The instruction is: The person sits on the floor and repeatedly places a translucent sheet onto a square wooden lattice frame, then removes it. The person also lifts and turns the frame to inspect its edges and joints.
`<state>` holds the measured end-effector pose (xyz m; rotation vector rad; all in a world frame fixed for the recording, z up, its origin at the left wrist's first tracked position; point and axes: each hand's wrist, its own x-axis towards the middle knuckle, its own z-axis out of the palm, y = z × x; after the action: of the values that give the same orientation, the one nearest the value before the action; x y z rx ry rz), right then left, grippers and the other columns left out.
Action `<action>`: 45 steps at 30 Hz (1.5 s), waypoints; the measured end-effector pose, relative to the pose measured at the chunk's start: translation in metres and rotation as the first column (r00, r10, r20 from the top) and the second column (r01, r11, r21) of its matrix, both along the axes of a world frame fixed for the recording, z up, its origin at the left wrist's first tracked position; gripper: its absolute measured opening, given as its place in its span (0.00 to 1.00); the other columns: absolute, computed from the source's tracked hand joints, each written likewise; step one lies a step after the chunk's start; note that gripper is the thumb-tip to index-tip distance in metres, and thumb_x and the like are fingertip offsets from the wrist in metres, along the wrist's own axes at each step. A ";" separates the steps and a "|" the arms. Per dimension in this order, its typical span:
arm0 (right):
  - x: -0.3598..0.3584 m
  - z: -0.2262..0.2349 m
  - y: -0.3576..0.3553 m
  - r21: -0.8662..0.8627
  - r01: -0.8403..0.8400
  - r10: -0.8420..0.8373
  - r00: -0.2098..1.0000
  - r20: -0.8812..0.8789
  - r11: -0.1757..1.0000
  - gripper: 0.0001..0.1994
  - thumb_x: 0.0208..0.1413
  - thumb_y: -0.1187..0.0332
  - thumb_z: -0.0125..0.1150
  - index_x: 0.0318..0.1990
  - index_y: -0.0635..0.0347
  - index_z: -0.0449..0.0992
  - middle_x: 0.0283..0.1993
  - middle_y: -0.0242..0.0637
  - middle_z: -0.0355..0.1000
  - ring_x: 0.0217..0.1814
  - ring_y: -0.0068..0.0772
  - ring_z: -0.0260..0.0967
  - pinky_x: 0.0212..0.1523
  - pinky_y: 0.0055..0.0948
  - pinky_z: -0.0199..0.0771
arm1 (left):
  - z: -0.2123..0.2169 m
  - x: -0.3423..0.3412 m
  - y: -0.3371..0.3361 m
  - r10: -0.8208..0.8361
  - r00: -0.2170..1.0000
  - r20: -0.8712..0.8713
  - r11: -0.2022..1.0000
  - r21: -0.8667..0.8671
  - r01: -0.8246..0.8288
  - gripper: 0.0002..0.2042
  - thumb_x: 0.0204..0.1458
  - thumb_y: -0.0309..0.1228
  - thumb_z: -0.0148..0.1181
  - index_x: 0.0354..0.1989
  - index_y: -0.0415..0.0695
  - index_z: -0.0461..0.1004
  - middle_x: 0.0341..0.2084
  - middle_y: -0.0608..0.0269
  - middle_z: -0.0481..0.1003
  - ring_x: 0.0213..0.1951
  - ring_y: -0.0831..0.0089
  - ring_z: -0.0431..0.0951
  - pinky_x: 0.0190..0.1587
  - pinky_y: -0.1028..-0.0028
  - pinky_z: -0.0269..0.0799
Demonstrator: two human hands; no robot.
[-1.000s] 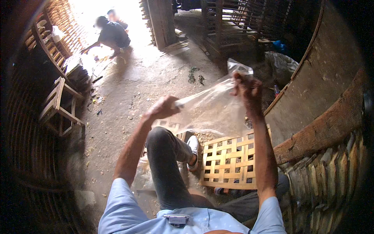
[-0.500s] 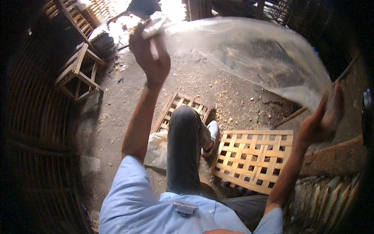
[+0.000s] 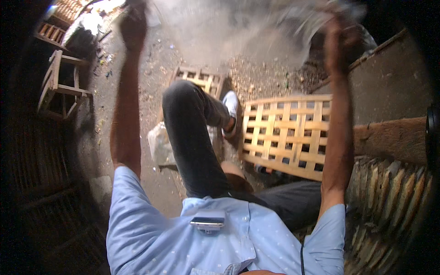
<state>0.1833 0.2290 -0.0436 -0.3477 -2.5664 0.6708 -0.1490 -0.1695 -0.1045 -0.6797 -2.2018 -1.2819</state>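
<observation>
A large clear plastic sheet (image 3: 220, 32) stretches between my raised hands at the far side, smeared by motion. My left hand (image 3: 133, 28) is closed on its left end, at the upper left. At the upper right my right hand (image 3: 340, 43) grips the other end; its fingers are blurred. Both arms reach straight out from the light blue sleeves. Beneath the sheet, part of the dirt floor is hidden.
Beside my right leg leans a woven bamboo lattice panel (image 3: 286, 133); a smaller lattice (image 3: 199, 75) lies beyond my raised knee. A wooden stool (image 3: 64, 85) stands at left. A pale plastic-covered block (image 3: 160, 145) sits by my leg. Wooden slats (image 3: 385, 197) line the right.
Both hands have moved farther away, the right one also leftward, and the plastic sheet has swept away with them toward the upper edge. My view has shifted.
</observation>
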 end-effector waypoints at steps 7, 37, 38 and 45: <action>0.045 -0.034 -0.080 -0.002 -0.285 0.251 0.842 0.477 0.959 0.14 0.67 0.67 0.44 0.38 0.64 0.77 0.37 0.53 0.75 0.42 0.43 0.77 0.50 0.42 0.78 | -0.034 0.005 -0.023 -0.044 0.999 -0.031 0.905 -0.425 0.026 0.13 0.59 0.36 0.61 0.48 0.43 0.78 0.39 0.64 0.80 0.41 0.72 0.78 0.44 0.66 0.73; 0.222 0.032 -0.170 -0.207 -0.192 0.082 0.892 -0.444 0.959 0.25 0.43 0.46 0.73 0.20 0.59 0.72 0.21 0.45 0.71 0.29 0.53 0.75 0.30 0.42 0.71 | 0.039 0.160 0.201 -0.613 0.704 0.358 0.359 -0.668 0.652 0.14 0.60 0.32 0.61 0.50 0.39 0.76 0.43 0.58 0.79 0.44 0.71 0.78 0.47 0.70 0.74; 0.236 0.036 -0.170 -0.210 -0.184 0.095 0.923 -0.374 0.960 0.24 0.43 0.46 0.73 0.21 0.59 0.72 0.22 0.45 0.72 0.30 0.53 0.75 0.31 0.43 0.72 | 0.050 0.165 0.201 -0.629 0.694 0.350 0.353 -0.666 0.657 0.14 0.60 0.32 0.61 0.51 0.39 0.76 0.43 0.58 0.79 0.44 0.71 0.78 0.47 0.70 0.74; 0.295 0.002 -0.160 -0.068 0.045 -0.047 0.998 -0.030 0.997 0.10 0.45 0.61 0.64 0.28 0.57 0.74 0.26 0.42 0.72 0.32 0.49 0.75 0.37 0.46 0.74 | 0.152 0.210 0.195 -0.733 0.625 0.271 0.306 -0.689 0.657 0.14 0.60 0.31 0.61 0.51 0.39 0.76 0.44 0.56 0.79 0.45 0.71 0.78 0.48 0.71 0.74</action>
<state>0.4785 0.0690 -0.0420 -0.4141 -2.5022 0.7418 0.0605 0.0251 0.0472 -2.2014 -2.3660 -0.4934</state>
